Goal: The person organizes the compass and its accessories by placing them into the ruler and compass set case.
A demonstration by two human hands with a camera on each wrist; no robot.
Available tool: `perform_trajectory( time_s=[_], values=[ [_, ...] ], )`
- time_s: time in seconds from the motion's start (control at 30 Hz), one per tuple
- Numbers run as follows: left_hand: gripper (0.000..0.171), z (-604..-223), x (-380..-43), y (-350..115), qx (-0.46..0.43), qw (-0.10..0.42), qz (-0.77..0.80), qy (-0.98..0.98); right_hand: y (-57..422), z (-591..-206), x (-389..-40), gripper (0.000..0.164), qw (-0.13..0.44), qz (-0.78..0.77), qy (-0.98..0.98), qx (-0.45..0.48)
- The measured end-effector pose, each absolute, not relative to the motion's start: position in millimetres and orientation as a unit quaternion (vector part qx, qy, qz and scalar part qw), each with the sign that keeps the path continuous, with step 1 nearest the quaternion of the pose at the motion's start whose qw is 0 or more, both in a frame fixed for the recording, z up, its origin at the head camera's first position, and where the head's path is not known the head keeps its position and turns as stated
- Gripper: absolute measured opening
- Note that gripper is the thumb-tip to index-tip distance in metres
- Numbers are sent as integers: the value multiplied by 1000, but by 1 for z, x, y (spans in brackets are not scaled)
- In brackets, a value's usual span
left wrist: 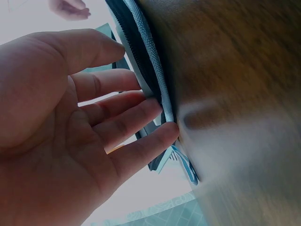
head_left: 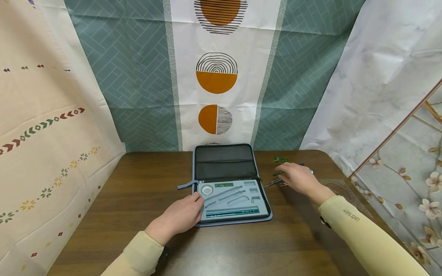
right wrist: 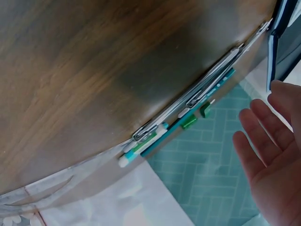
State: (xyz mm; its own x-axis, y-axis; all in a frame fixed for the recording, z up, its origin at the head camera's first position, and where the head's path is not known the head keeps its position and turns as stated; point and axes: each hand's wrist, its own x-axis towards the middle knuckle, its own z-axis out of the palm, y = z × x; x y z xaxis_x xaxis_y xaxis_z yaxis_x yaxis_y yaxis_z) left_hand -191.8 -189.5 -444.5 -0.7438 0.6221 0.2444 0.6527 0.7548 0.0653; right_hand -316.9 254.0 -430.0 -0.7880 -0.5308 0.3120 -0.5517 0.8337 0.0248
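An open zip case (head_left: 224, 163) lies on the table, its lid leaning back. In its base sits a grey foam tray (head_left: 221, 203) with shaped slots, a round white dial-like piece (head_left: 207, 190), a green piece (head_left: 223, 185) and dark teal pencils (head_left: 233, 212). My left hand (head_left: 184, 214) rests at the case's left edge, its fingers (left wrist: 127, 125) extended against the zipped rim. My right hand (head_left: 298, 177) hovers over a metal compass (head_left: 272, 183) and other drawing tools; the right wrist view shows nothing in its loosely bent fingers (right wrist: 265, 136).
Two small green pieces (head_left: 280, 159) lie behind the right hand. A white-and-green pen-like item (right wrist: 143, 145) lies among the metal tools. A clear protractor-like sheet (head_left: 340, 189) lies at the table's right side. Patterned cloths (head_left: 138, 76) hang around the table.
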Motion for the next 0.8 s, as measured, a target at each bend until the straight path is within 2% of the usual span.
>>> perform_trajectory(
  time_s=[0.8],
  values=[
    [17, -443, -193, -188, -331, 86, -73, -937, 281, -437, -344, 30, 114, 4, -966, 230]
  ],
)
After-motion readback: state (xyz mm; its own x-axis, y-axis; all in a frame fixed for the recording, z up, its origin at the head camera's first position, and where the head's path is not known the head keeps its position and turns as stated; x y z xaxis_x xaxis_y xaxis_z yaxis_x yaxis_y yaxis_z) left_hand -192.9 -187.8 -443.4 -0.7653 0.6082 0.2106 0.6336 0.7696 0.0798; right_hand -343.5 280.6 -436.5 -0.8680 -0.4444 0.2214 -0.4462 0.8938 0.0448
